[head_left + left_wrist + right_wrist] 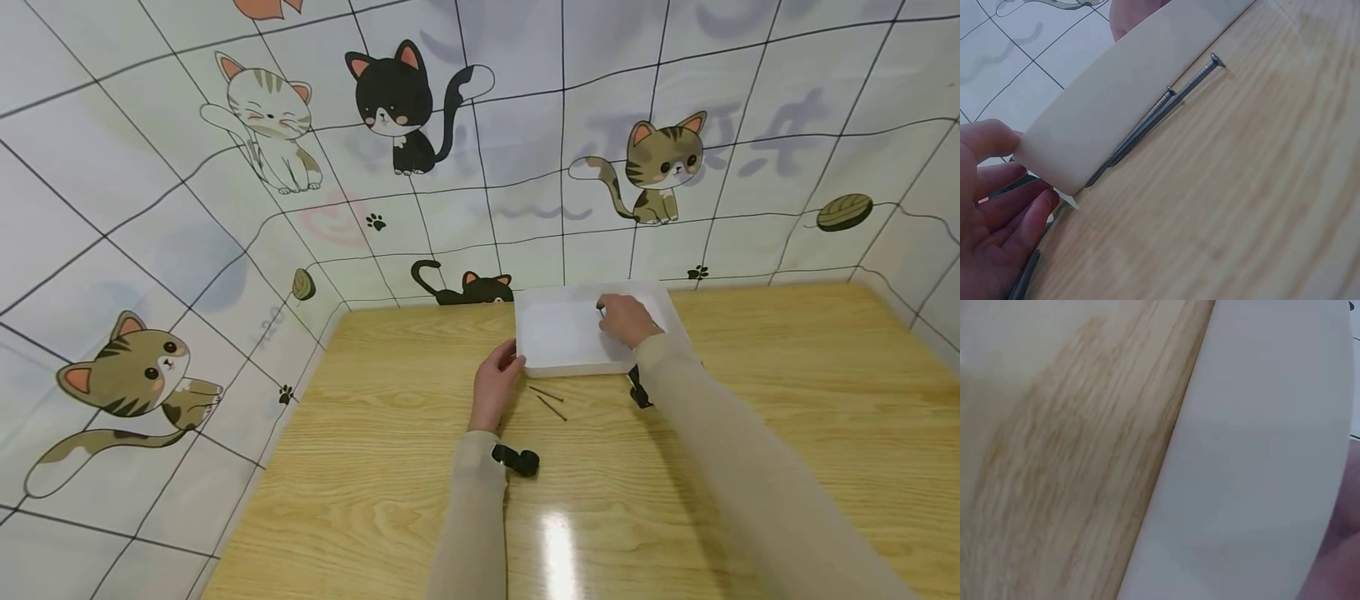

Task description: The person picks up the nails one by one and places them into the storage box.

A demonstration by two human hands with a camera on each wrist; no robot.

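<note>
A shallow white tray [558, 368] stands at the back of the wooden table. My left hand [497, 385] holds its near left corner, thumb at the front and the other fingers along the left side. In the left wrist view that hand [997, 212] has curled fingers against the tray's wall [1104, 94]. My right hand [628, 319] is over the inside of the tray with bent fingers. A small dark thing [601, 309] shows at its fingertips, too small to identify. Two metal nails [551, 407] lie on the table just before the tray, heads to the right.
The wooden table [375, 483] reaches to a wall covering [525, 192] with printed cats and a grid of lines. Black wrist cameras [517, 460] sit on both forearms. In the right wrist view, the tray's outer wall [1235, 456] hides most of the right hand.
</note>
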